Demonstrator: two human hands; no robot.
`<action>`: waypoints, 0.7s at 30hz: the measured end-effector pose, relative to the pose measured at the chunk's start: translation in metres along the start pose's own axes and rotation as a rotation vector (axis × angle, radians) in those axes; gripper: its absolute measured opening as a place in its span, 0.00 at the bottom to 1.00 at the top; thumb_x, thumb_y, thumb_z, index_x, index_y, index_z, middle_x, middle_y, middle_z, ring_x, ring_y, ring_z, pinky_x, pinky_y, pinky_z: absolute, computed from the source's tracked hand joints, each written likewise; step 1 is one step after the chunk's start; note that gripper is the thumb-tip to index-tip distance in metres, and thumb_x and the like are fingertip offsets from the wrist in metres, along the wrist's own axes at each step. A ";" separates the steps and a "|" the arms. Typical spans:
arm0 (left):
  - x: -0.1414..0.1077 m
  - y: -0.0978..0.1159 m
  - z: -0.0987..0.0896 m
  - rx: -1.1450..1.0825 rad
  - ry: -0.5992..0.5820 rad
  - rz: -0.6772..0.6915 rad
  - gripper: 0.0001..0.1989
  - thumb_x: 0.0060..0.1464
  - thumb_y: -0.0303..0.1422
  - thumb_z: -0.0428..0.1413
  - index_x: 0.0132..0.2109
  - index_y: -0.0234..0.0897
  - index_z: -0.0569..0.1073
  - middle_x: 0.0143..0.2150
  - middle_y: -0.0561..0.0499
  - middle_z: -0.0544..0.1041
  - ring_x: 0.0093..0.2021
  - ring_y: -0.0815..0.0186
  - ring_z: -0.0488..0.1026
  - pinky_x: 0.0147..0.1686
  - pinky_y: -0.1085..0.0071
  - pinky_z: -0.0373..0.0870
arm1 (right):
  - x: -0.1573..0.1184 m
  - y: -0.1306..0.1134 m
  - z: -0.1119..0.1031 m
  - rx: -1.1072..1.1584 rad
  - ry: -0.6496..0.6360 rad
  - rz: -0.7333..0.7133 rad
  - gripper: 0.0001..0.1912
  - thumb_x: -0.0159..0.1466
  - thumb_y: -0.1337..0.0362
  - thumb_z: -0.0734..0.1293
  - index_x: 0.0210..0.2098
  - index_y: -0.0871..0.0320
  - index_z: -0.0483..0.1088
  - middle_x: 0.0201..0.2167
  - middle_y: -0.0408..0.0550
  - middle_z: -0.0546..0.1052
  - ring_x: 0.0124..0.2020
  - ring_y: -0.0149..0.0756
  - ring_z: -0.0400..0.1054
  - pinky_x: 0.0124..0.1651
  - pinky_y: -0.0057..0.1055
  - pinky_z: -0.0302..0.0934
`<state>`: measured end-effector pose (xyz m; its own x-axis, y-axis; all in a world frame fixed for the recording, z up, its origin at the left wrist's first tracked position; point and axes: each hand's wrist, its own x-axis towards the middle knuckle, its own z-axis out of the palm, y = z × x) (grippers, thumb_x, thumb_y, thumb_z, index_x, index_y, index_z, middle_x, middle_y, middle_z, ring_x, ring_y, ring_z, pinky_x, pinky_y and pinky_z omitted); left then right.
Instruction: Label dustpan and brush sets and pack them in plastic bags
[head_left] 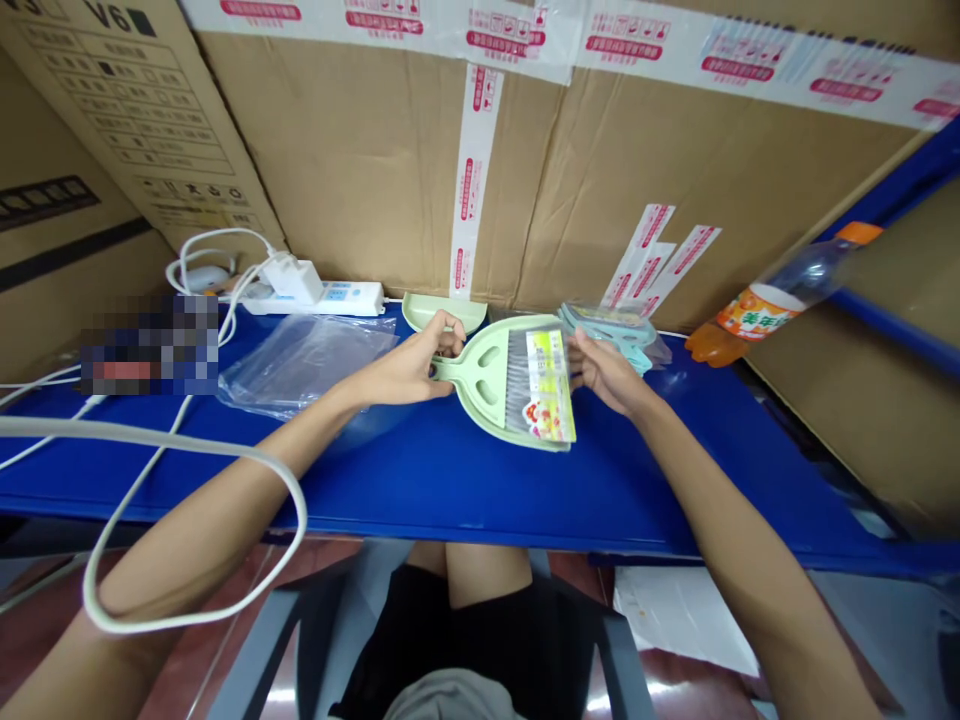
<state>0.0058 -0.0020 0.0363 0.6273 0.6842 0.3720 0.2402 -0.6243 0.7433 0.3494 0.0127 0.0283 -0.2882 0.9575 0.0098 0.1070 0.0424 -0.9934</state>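
A light green dustpan (484,422) with a matching hand brush (489,384) nested in it is held just over the blue tabletop. The brush has grey bristles and a yellow-green printed label (547,385) across them. My left hand (411,368) is closed around the handle end at the left. On the other side, my right hand (609,375) grips the right edge by the label, its fingertips partly hidden behind it. Behind the set lies another light green dustpan-like piece (444,312). Beyond my right hand is a light blue dustpan and brush set (615,330) in clear plastic.
Clear plastic bags (307,365) lie left on the blue table (465,500). Behind them is a white power strip (341,298) with cables. A white cable (195,445) loops over my left forearm. An orange-capped bottle (772,305) leans at right. Cardboard boxes (360,160) wall the back.
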 end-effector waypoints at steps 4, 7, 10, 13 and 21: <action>0.004 -0.019 0.011 0.051 0.192 -0.028 0.28 0.47 0.25 0.62 0.51 0.43 0.58 0.39 0.56 0.69 0.36 0.66 0.70 0.38 0.67 0.65 | -0.005 -0.004 0.007 0.157 -0.174 0.063 0.25 0.62 0.41 0.78 0.46 0.55 0.81 0.36 0.51 0.86 0.31 0.40 0.80 0.31 0.34 0.80; 0.004 -0.029 0.014 0.061 0.242 -0.057 0.28 0.47 0.25 0.62 0.52 0.42 0.59 0.39 0.55 0.71 0.38 0.64 0.71 0.40 0.65 0.66 | -0.007 -0.006 0.010 0.221 -0.225 0.067 0.27 0.62 0.45 0.79 0.52 0.55 0.78 0.38 0.50 0.86 0.32 0.43 0.81 0.31 0.45 0.83; 0.004 -0.031 0.014 0.068 0.270 -0.048 0.28 0.47 0.25 0.62 0.53 0.42 0.61 0.40 0.54 0.72 0.38 0.64 0.71 0.41 0.64 0.67 | -0.008 -0.008 0.010 0.201 -0.173 0.030 0.33 0.58 0.54 0.83 0.58 0.55 0.75 0.41 0.50 0.87 0.34 0.44 0.82 0.29 0.44 0.83; 0.003 -0.026 0.014 0.102 0.262 -0.032 0.29 0.47 0.25 0.61 0.54 0.42 0.61 0.39 0.55 0.71 0.37 0.65 0.69 0.39 0.66 0.65 | -0.009 -0.007 0.012 0.117 -0.143 -0.003 0.41 0.59 0.57 0.83 0.68 0.54 0.69 0.43 0.51 0.87 0.35 0.44 0.83 0.31 0.40 0.82; 0.002 -0.018 0.016 0.170 0.236 -0.007 0.29 0.48 0.25 0.61 0.55 0.42 0.60 0.38 0.56 0.69 0.36 0.65 0.68 0.38 0.66 0.65 | -0.011 -0.004 0.011 -0.054 -0.193 -0.169 0.59 0.63 0.52 0.82 0.83 0.42 0.49 0.56 0.51 0.85 0.54 0.51 0.83 0.61 0.54 0.78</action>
<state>0.0148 0.0047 0.0144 0.4401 0.7454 0.5007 0.3776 -0.6596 0.6499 0.3417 -0.0007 0.0309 -0.4822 0.8635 0.1478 0.0907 0.2170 -0.9719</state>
